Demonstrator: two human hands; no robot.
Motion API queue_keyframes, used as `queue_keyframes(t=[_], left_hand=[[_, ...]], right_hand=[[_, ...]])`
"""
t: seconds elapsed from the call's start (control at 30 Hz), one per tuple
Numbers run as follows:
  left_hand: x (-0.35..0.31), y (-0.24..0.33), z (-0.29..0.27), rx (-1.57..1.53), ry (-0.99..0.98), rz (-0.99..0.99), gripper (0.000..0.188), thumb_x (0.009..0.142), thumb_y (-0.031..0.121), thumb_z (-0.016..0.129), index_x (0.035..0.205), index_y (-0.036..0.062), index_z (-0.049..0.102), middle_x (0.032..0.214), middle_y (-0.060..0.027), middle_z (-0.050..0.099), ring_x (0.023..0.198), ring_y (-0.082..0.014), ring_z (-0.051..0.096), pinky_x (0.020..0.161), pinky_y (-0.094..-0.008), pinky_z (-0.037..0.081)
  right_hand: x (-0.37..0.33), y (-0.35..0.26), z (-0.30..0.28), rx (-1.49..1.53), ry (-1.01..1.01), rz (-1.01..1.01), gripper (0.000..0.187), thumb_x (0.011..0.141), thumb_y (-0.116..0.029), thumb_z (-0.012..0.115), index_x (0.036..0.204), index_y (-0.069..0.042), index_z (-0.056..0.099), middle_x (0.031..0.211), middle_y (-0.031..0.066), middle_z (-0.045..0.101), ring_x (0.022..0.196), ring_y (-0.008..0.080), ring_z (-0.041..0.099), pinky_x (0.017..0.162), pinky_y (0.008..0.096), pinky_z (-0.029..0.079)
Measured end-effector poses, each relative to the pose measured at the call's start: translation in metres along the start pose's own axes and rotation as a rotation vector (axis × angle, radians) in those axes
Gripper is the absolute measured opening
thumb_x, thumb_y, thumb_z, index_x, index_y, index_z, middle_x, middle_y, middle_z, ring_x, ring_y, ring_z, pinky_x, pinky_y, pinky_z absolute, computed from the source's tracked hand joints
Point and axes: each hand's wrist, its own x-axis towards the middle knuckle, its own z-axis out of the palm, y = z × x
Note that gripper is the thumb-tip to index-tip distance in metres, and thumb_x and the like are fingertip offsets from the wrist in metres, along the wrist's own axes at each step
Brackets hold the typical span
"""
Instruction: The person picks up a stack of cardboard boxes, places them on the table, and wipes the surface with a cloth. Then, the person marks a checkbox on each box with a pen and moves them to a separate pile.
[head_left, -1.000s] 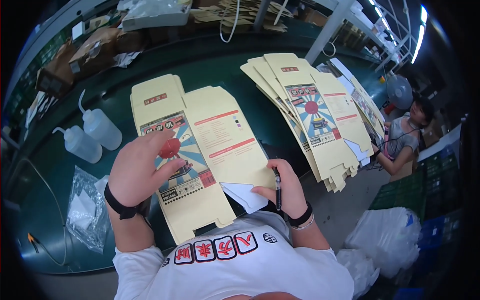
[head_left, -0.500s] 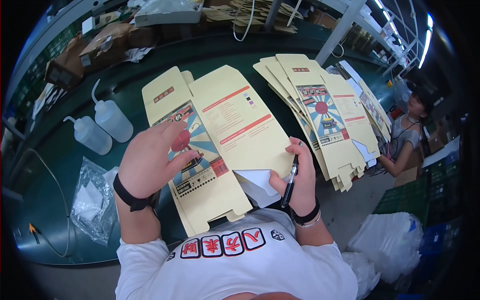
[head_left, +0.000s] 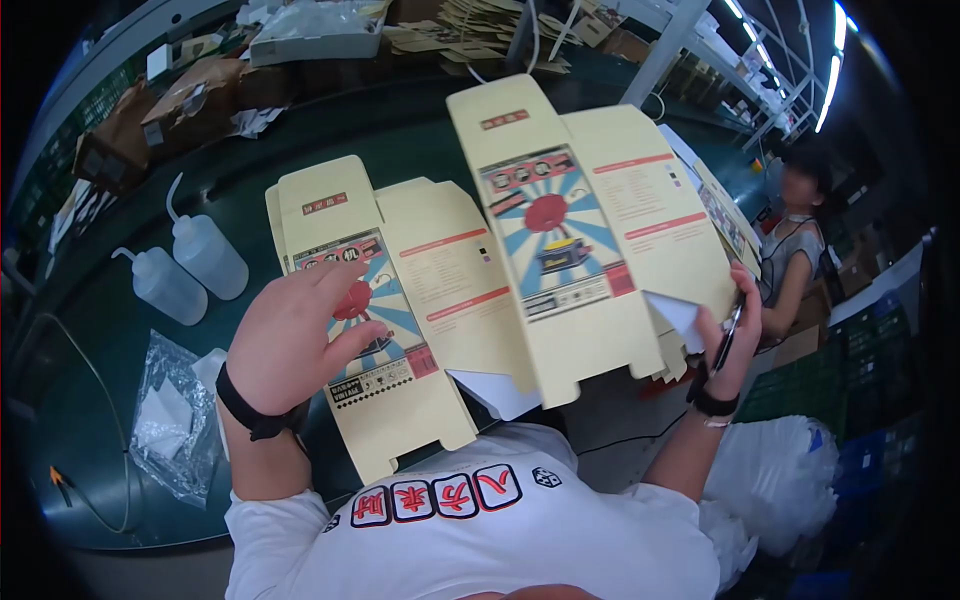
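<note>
A flat, pale-yellow printed carton [head_left: 430, 290] lies in front of me on the green table, on top of at least one more. My left hand [head_left: 295, 325] rests on its picture panel, fingers spread, thumb apart. My right hand [head_left: 735, 330] grips the right edge of a second flat carton [head_left: 555, 225], beside a folded white-sided flap. That carton is tilted, and its lower left part overlaps the first one. A black pen [head_left: 727, 345] is also tucked in my right hand. Edges of other cartons [head_left: 675, 360] show under the second one.
Two white squeeze bottles [head_left: 205, 250] stand left, near a clear plastic bag [head_left: 180, 420] and a thin cable [head_left: 125, 450]. Brown cartons [head_left: 195, 100] and a white tray [head_left: 320, 35] sit at the back. A person [head_left: 795, 245] is at the right, above filled plastic bags [head_left: 775, 480].
My right hand has moved right, from the first carton to the second, keeping the pen. The second carton has shifted left and nearer, over the first. My left hand stays on the first carton.
</note>
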Motion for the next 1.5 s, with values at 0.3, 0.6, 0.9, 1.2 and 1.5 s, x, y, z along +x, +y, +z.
queue_keyframes(t=[0.3,0.6,0.9,1.2,1.5], left_hand=[[-0.004,-0.002,0.002,0.007,-0.014,0.012,0.051,0.089,0.032,0.080,0.128,0.0014,0.065,0.107,-0.0168,0.074,0.099,-0.0348,0.070,0.086,-0.0436,0.055],[0.002,0.001,0.024,-0.030,-0.082,0.082,0.049,0.089,0.031,0.079,0.124,0.0006,0.065,0.109,-0.0177,0.072,0.100,-0.0357,0.069,0.089,-0.0443,0.055],[0.010,0.015,0.053,-0.016,-0.271,0.161,0.056,0.090,0.035,0.077,0.130,-0.0001,0.063,0.130,-0.0202,0.067,0.117,-0.0369,0.065,0.098,-0.0451,0.053],[-0.003,0.024,0.059,-0.053,-0.335,0.207,0.056,0.091,0.036,0.076,0.131,-0.0016,0.062,0.135,-0.0211,0.064,0.118,-0.0378,0.065,0.098,-0.0461,0.053],[0.048,0.054,0.058,0.058,-0.355,0.252,0.056,0.092,0.037,0.076,0.128,-0.0036,0.063,0.141,-0.0222,0.060,0.116,-0.0380,0.066,0.097,-0.0453,0.054]], right_hand=[[-0.031,-0.022,0.030,-0.276,-0.086,-0.028,0.049,0.086,-0.015,0.082,0.126,0.001,0.058,0.139,0.0256,0.059,0.134,0.0409,0.054,0.114,0.0430,0.040],[-0.056,-0.016,0.078,-0.572,-0.315,-0.109,0.045,0.083,-0.012,0.083,0.119,0.000,0.059,0.121,0.0261,0.063,0.115,0.0481,0.060,0.097,0.0480,0.050],[-0.073,-0.043,0.099,-0.653,-0.215,-0.049,0.031,0.087,-0.013,0.080,0.110,0.001,0.064,0.108,0.0214,0.066,0.101,0.0426,0.064,0.089,0.0479,0.052],[-0.066,-0.067,0.145,0.376,-0.408,-0.040,0.025,0.107,-0.019,0.057,0.115,0.002,0.067,0.111,0.0123,0.069,0.102,0.0227,0.067,0.088,0.0358,0.052],[-0.009,-0.040,0.231,0.838,-0.744,0.544,0.007,0.100,-0.008,0.066,0.101,-0.001,0.068,0.106,0.0071,0.066,0.087,0.0132,0.064,0.080,0.0247,0.051]])
